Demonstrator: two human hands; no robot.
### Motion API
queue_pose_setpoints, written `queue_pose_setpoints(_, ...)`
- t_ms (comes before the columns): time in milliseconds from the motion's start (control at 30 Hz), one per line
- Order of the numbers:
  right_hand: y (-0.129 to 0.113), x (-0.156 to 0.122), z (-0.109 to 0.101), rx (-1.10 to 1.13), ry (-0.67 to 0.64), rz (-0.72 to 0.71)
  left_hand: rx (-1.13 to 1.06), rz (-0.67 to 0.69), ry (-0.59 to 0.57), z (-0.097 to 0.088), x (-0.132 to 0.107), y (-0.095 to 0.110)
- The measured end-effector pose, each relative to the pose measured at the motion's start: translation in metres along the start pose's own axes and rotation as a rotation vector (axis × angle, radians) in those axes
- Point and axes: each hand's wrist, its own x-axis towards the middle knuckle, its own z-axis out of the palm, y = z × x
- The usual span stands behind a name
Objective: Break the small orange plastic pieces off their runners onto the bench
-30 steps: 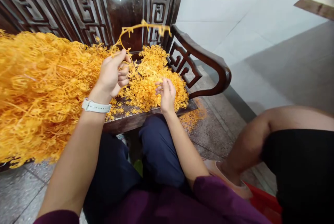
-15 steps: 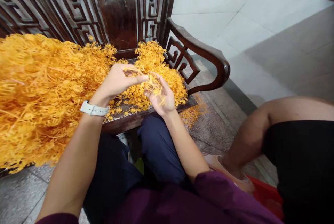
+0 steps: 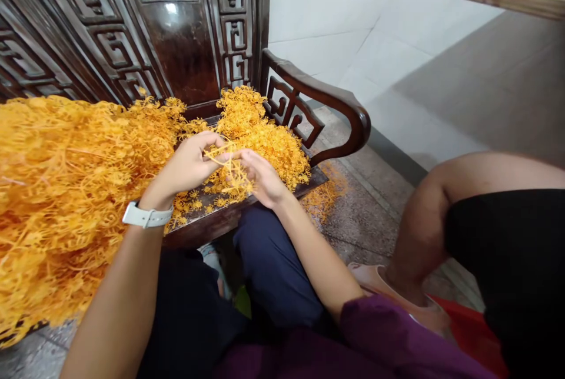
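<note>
My left hand [image 3: 192,161], with a pale watch [image 3: 148,215] on its wrist, pinches a thin branching sprig of orange plastic [image 3: 236,178]. From the other side, my right hand [image 3: 263,179] closes on the same sprig, thumb and fingers near its tips; part of its grip is hidden. Close behind both hands lies a heap of small orange star-shaped pieces [image 3: 276,146] on a dark wooden bench [image 3: 207,227]. To my left a much larger mound of tangled orange sprigs [image 3: 79,185] covers the seat.
A curved wooden armrest [image 3: 348,109] bounds the bench on the right. Orange bits [image 3: 324,193] are scattered on the floor beyond the seat's end. At the right, another person's bent leg [image 3: 424,220] is close by, with something red [image 3: 468,332] below it.
The view has shifted, so the bench sits lower and further left. My hands have come closer together around the sprig, and my right hand has turned from palm-up to more sideways.
</note>
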Motion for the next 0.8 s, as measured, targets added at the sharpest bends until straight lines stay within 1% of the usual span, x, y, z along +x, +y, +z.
queue_pose_setpoints(67,0.005,0.001,0.005,-0.113,0.037,-0.076,-0.020,-0.026,0.028,0.007,0.000,0.002)
queue_pose_setpoints(167,0.009,0.002,0.006,-0.168,0.079,-0.158,-0.047,-0.079,0.137,0.024,-0.001,0.006)
queue_pose_setpoints(267,0.010,0.001,0.004,-0.093,0.065,-0.124,-0.079,-0.107,0.235,0.040,0.000,0.008)
queue_pose_setpoints(333,0.010,0.002,0.002,-0.023,0.073,-0.111,-0.081,-0.093,0.245,0.047,0.001,0.007)
queue_pose_setpoints(433,0.011,0.006,0.000,0.071,0.166,-0.090,-0.080,-0.068,0.250,0.051,0.006,0.004)
queue_pose_setpoints(500,0.011,0.010,-0.001,0.126,0.216,-0.058,-0.116,-0.068,0.283,0.050,0.009,0.002)
queue_pose_setpoints(567,0.009,0.013,-0.003,0.186,0.196,-0.020,-0.219,-0.111,0.329,0.048,0.010,0.002)
queue_pose_setpoints(700,-0.002,0.013,-0.008,0.288,0.073,-0.015,-0.565,-0.290,0.372,0.047,0.008,0.007)
queue_pose_setpoints(733,-0.005,0.012,-0.007,0.288,0.056,-0.032,-0.618,-0.323,0.379,0.048,0.007,0.008)
queue_pose_setpoints(800,-0.007,0.010,-0.005,0.251,0.030,-0.080,-0.639,-0.340,0.410,0.048,0.008,0.011)
